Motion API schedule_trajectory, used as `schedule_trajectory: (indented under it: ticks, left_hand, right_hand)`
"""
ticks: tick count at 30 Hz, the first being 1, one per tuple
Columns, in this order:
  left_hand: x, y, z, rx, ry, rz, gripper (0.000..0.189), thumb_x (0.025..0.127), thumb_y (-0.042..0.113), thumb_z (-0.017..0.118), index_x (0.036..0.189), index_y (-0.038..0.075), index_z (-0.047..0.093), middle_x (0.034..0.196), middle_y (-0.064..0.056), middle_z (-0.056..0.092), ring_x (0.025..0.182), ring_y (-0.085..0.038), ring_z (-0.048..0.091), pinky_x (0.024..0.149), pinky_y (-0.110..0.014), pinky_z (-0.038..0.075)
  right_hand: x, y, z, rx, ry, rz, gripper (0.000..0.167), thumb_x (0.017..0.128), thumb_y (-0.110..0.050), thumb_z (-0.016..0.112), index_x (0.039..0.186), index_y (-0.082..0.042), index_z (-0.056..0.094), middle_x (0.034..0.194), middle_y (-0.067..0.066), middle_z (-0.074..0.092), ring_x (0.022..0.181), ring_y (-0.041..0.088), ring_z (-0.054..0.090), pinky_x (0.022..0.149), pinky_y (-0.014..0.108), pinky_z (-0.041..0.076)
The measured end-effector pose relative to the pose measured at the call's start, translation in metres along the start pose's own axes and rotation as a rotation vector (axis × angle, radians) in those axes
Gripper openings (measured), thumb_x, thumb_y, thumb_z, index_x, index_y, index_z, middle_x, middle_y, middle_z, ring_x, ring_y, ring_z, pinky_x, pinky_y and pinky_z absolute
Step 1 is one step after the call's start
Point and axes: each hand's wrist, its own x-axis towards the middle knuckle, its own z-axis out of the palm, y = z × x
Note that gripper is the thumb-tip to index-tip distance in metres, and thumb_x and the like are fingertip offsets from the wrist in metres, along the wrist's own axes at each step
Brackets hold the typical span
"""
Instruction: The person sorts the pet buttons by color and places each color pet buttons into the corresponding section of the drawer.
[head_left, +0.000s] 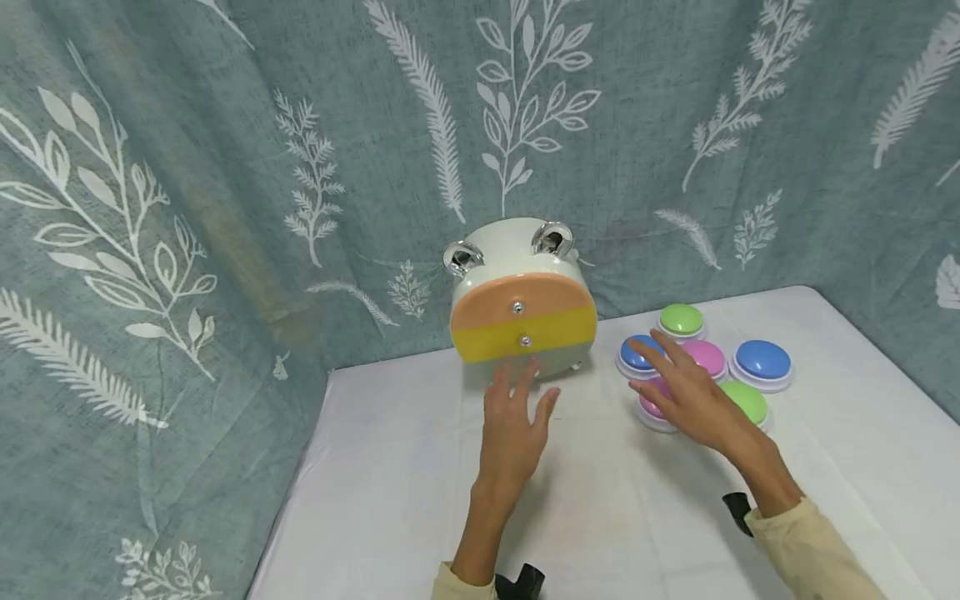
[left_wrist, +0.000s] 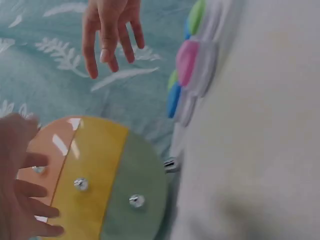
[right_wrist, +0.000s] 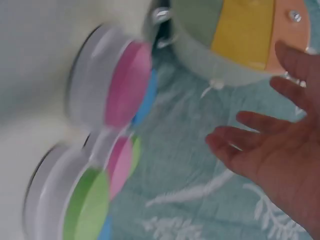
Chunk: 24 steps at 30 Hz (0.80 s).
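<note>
A round, drum-shaped box [head_left: 517, 333] with orange, yellow and grey-green drawer fronts stands at the back of the table, two silver rings on its top. Each drawer front carries a small silver knob [left_wrist: 81, 184]. My left hand [head_left: 513, 433] reaches toward the box with fingers spread, its fingertips overlapping the lowest drawer in the head view. Over the group of coloured push buttons hovers my right hand [head_left: 693, 396], fingers extended and holding nothing. Below and around it are a pink button [head_left: 705, 357], a blue button [head_left: 637, 352] and a green button [head_left: 742, 402].
Another blue button [head_left: 763, 360] sits at the right of the group, and a green button [head_left: 681, 319] at its back. A white cloth covers the table [head_left: 390, 467]. A blue-green curtain [head_left: 360, 167] with white leaf prints hangs behind and on both sides.
</note>
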Motion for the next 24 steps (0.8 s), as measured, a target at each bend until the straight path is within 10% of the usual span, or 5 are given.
schedule_trajectory:
  ticks: [4,8,14,21,24]
  left_hand:
    - [0.020,-0.003,-0.015,-0.127,0.261,0.035,0.044,0.107,0.031,0.061,0.140,0.003,0.065,0.157,-0.022,0.052,0.147,-0.041,0.051,0.118,-0.057,0.045]
    - [0.051,-0.006,-0.039,-0.218,0.344,-0.010,0.045,0.108,0.029,0.060,0.144,0.002,0.062,0.159,-0.025,0.048,0.148,-0.044,0.048,0.121,-0.058,0.041]
    - [0.104,-0.018,-0.071,-0.378,0.225,-0.192,0.059,0.108,0.039,0.054,0.158,0.007,0.046,0.166,-0.017,0.042,0.158,-0.037,0.035,0.129,-0.055,0.029]
    - [0.140,-0.044,-0.083,-0.460,-0.018,-0.374,0.072,0.106,0.048,0.054,0.165,0.012,0.032,0.173,-0.013,0.029,0.162,-0.035,0.026,0.131,-0.054,0.027]
    - [0.147,-0.052,-0.087,-0.521,-0.099,-0.402,0.063,0.103,0.053,0.059,0.146,0.007,0.058,0.155,-0.015,0.052,0.149,-0.033,0.044,0.124,-0.048,0.037]
  right_hand:
    - [0.019,-0.015,0.006,0.101,0.161,-0.051,0.047,0.102,-0.012,0.067,0.147,-0.003,0.056,0.152,0.026,0.053,0.136,0.047,0.056,0.107,0.065,0.049]
    - [0.046,-0.039,0.014,0.285,0.307,-0.083,0.032,0.099,-0.003,0.070,0.130,0.005,0.068,0.129,0.022,0.070,0.115,0.038,0.071,0.098,0.052,0.059]
    - [0.088,-0.074,0.027,0.480,0.319,-0.055,0.025,0.097,0.000,0.071,0.120,0.006,0.074,0.118,0.024,0.075,0.106,0.038,0.077,0.090,0.044,0.063]
    - [0.131,-0.094,0.047,0.441,0.356,-0.033,0.020,0.092,-0.003,0.078,0.111,0.004,0.079,0.110,0.022,0.078,0.094,0.035,0.079,0.084,0.042,0.065]
    - [0.139,-0.103,0.055,0.382,0.387,-0.042,0.020,0.090,-0.006,0.081,0.108,0.004,0.080,0.105,0.021,0.076,0.089,0.033,0.079,0.080,0.042,0.065]
